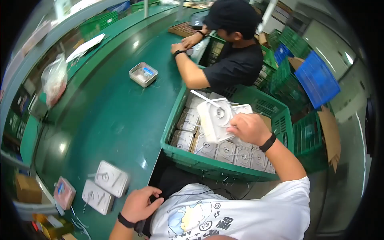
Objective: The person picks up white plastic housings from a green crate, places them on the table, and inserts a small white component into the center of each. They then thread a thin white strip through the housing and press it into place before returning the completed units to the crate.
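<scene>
My right hand (253, 127) is closed on the edge of a white square housing (217, 114) with a round hub in its middle. A white strip sticks out from its upper left. It is tilted above a green crate (224, 168) packed with several similar white housings (226, 149). My left hand (141, 203) is at the table's near edge, empty, with its fingers loosely bent and the thumb apart. To its left, two white housings (111, 179) lie side by side on the green table (120, 120), with thin wires showing.
Beside the pair stands a pinkish container (64, 193) with something blue in it. A small open tray (143, 75) sits farther up the table. A co-worker in black (236, 48) works beyond the crate. Stacked green and blue crates (318, 78) stand at the right.
</scene>
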Demonstrator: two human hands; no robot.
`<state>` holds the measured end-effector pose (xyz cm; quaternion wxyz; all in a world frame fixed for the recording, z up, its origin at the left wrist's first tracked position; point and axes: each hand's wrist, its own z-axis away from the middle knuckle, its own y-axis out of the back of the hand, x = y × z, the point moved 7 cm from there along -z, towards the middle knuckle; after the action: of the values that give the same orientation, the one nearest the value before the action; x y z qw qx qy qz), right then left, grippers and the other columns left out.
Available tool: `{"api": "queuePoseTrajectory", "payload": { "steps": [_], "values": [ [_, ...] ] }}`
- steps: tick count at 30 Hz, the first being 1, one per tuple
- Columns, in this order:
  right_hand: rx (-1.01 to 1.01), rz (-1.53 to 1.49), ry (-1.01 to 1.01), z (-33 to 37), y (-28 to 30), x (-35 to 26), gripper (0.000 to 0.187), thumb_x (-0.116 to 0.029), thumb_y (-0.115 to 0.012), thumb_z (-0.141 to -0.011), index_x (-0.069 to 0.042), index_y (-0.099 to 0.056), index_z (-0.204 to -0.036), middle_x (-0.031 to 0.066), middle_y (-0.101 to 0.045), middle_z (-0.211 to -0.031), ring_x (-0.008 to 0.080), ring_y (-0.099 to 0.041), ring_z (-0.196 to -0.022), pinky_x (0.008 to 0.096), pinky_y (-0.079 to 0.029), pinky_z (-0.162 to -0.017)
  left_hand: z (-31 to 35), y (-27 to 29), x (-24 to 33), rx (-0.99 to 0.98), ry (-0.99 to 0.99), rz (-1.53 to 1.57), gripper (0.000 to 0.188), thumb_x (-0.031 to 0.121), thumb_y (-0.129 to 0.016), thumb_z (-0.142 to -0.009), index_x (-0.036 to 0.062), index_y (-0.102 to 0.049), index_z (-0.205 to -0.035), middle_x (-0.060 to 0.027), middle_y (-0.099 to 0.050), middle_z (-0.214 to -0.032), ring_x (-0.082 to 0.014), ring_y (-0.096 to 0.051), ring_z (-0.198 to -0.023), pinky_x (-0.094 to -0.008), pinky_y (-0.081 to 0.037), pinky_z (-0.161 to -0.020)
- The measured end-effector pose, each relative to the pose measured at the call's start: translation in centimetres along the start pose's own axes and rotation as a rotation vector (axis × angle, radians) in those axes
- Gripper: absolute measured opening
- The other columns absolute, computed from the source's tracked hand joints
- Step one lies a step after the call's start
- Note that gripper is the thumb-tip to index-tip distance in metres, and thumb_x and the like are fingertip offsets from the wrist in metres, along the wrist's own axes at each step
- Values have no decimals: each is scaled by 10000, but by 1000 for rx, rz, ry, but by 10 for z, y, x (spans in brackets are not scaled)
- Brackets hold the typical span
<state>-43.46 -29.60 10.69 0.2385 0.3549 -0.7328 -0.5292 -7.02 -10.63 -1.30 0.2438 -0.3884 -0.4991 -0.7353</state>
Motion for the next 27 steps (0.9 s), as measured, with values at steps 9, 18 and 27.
{"api": "queuePoseTrajectory", "payload": {
  "steps": [9, 18, 27],
  "values": [
    [120, -182, 660, -189, -49, -171, 279, -310, -798, -1001, -102, -612, -1022, 94, -630, -827, 333, -705, -778, 449, -541, -646, 4, -11, -8, 106, -116, -73, 264, 310, -782, -995, 92, -734, -1135, -99, -781, -983, -327, -767, -917, -449, -592, -784],
    [-205, -123, 861, -244, -188, -216, 394, -479, -597, -1115, -101, -566, -1006, 110, -688, -872, 370, -730, -808, 494, -581, -672, 3, -20, -14, 129, -152, -231, 243, 308, -774, -986, 107, -728, -1114, -81, -765, -1011, -300, -758, -970, -460, -577, -834],
    [29, -273, 834, -217, -136, -250, 338, -421, -696, -1062, -88, -653, -1106, 119, -728, -931, 378, -723, -812, 494, -588, -718, 4, -17, -6, 187, -179, -288, 214, 273, -789, -970, 111, -722, -1092, -55, -757, -990, -283, -757, -943, -441, -554, -788]
  ]
}}
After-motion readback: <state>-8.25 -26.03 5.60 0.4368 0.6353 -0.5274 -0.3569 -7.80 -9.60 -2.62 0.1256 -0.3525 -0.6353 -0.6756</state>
